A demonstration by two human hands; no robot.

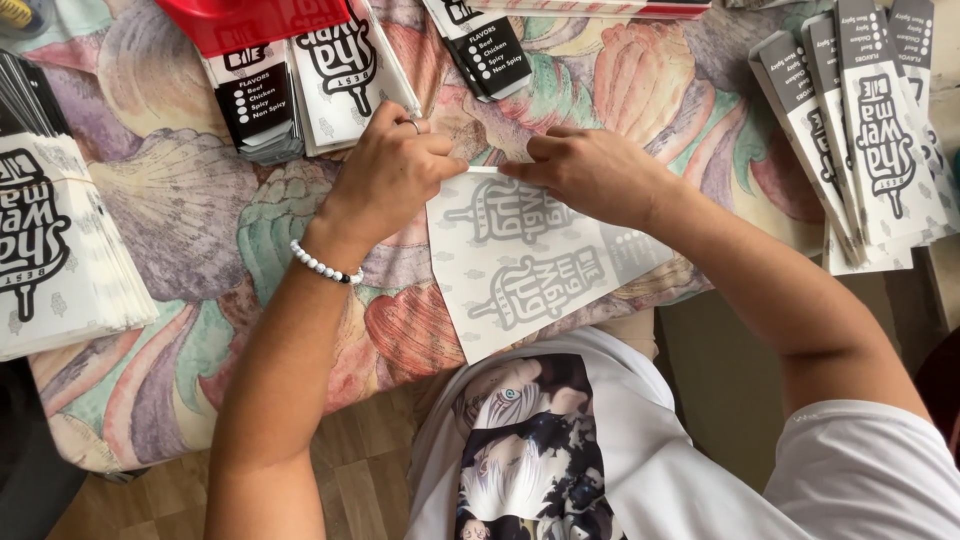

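A white printed paper sheet (515, 262) lies face down on the patterned cloth (200, 210), its grey print showing through. My left hand (390, 170), with a ring and a white bead bracelet, pinches the sheet's top left edge. My right hand (590, 170) presses and pinches the same top edge from the right. The two hands' fingertips almost meet over the fold line. The lower part of the sheet hangs towards my lap.
Stacks of flat white printed sheets (50, 250) lie at the left. Folded black-and-white paper sleeves (865, 130) fan out at the right, more sleeves (310, 70) lie along the far side. A red object (250, 20) sits at the top.
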